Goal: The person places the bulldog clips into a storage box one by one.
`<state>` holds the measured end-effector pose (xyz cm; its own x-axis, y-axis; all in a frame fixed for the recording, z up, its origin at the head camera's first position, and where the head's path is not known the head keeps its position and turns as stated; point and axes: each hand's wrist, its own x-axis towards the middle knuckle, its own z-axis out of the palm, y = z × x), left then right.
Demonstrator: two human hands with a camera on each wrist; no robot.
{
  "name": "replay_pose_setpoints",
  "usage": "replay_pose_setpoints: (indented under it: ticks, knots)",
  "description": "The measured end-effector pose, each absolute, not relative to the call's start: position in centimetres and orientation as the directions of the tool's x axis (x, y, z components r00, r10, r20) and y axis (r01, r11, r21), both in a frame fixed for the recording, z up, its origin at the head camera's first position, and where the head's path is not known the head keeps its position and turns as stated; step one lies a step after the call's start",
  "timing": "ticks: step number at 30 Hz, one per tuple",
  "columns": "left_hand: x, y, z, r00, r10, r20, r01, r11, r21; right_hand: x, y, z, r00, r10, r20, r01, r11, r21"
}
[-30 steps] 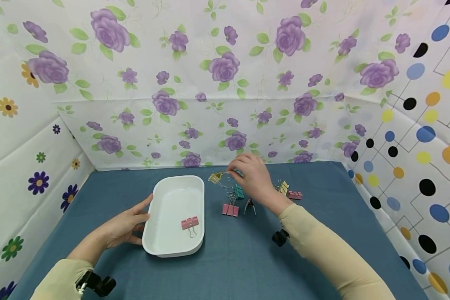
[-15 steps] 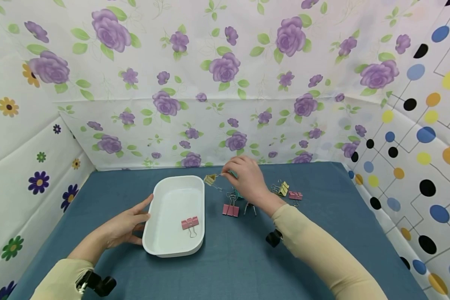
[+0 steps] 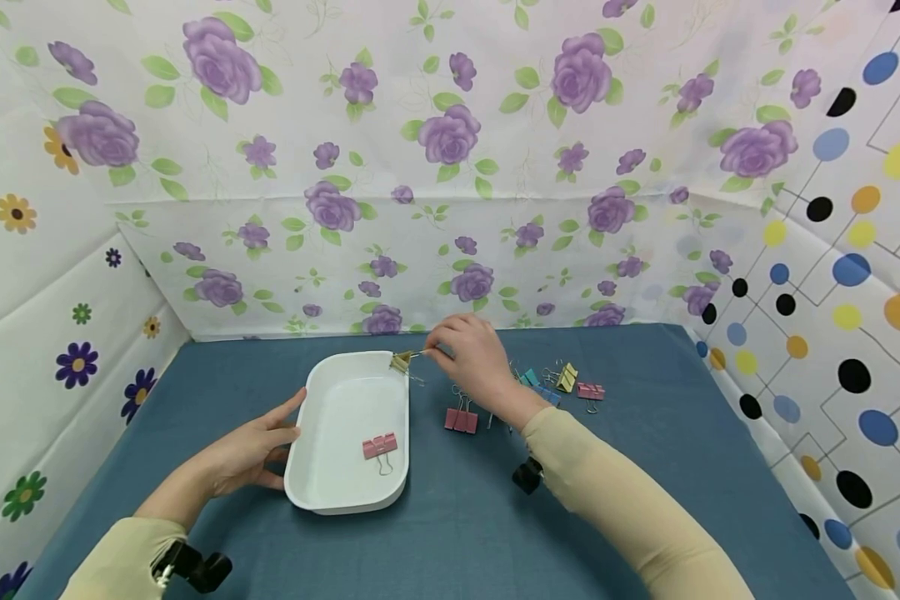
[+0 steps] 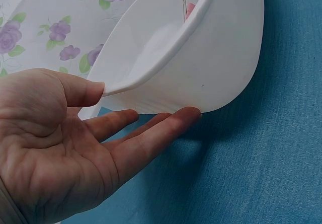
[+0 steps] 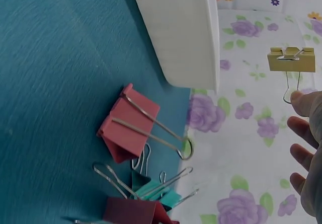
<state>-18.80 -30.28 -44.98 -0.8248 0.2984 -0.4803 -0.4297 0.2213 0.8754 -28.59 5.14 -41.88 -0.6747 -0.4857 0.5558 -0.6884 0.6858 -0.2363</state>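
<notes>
My right hand (image 3: 474, 360) pinches a yellow binder clip (image 3: 401, 362) by one wire handle, its body over the far right rim of the white tray (image 3: 337, 392). In the right wrist view the same yellow clip (image 5: 279, 64) hangs from thumb and fingers. Inside the tray lies a pink binder clip (image 3: 379, 447). My left hand (image 3: 246, 454) touches the tray's left side; in the left wrist view the thumb meets the rim and the fairly straight fingers (image 4: 151, 143) lie along the outer wall.
Right of the tray, a larger pink clip (image 3: 461, 420) lies on the blue cloth (image 3: 465, 517). Farther right are a blue clip (image 3: 547, 395), another yellow clip (image 3: 567, 377) and a small pink clip (image 3: 590, 391). A floral sheet (image 3: 450, 250) hangs behind.
My right hand has moved left with the yellow clip, from above the other clips to the tray's rim. The left hand and tray stay put.
</notes>
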Motion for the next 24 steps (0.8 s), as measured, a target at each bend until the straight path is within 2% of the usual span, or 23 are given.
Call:
replay_pose_setpoints:
  ticks: [5,14,24]
  knots:
    - [-18.7,-30.3,-45.0,-0.821,0.309,-0.480,-0.428,0.225,0.876,-28.6,4.3,-42.1,-0.668,-0.497,0.554,-0.694,0.684,-0.223]
    - [-18.8,-30.3,-45.0,-0.821,0.311,-0.479,-0.427,0.222,0.876,-28.5,2.8,-42.2,-0.696,-0.499,0.517,-0.674,0.703,-0.228]
    - [-18.9,-30.3,-45.0,-0.821,0.303,-0.483,-0.432,0.224,0.874,-28.4,1.4,-42.6,-0.684,-0.513,0.518,-0.686,0.695,-0.217]
